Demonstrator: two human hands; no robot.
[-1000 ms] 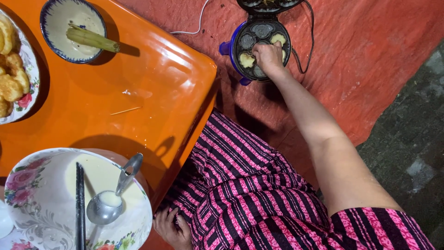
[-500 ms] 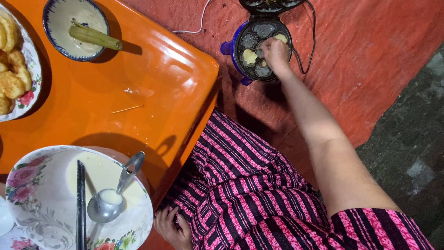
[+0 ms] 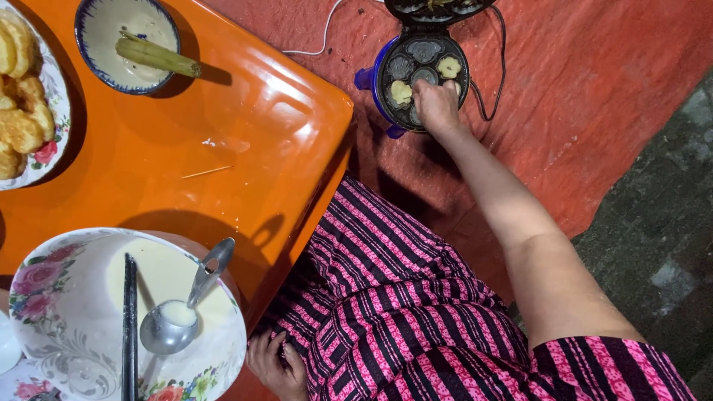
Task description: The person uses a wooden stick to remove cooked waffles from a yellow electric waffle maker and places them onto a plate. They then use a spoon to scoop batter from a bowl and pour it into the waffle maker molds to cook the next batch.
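Note:
My right hand (image 3: 437, 104) reaches down to an open round blue cake maker (image 3: 420, 74) on the floor, fingers bent into one of its dark moulds. Two pale cakes (image 3: 401, 92) lie in other moulds; whether the fingers hold one is hidden. My left hand (image 3: 276, 364) rests on my lap, on pink-and-black striped cloth (image 3: 394, 297), fingers loosely curled, nothing in it. A flowered bowl of pale batter (image 3: 67, 312) with a metal ladle (image 3: 174, 319) and dark chopsticks (image 3: 129, 327) stands on the orange table (image 3: 245, 148) beside that hand.
A blue-rimmed bowl (image 3: 96, 37) holding a green stalk sits at the table's far side. A plate of golden fried cakes (image 3: 22, 111) is at the left edge. The maker's white cord (image 3: 323, 33) runs over a red floor cloth (image 3: 594, 96); dark pavement (image 3: 661, 260) lies right.
My right hand has slid from the maker's far moulds toward its near right moulds. My left hand has stayed in my lap.

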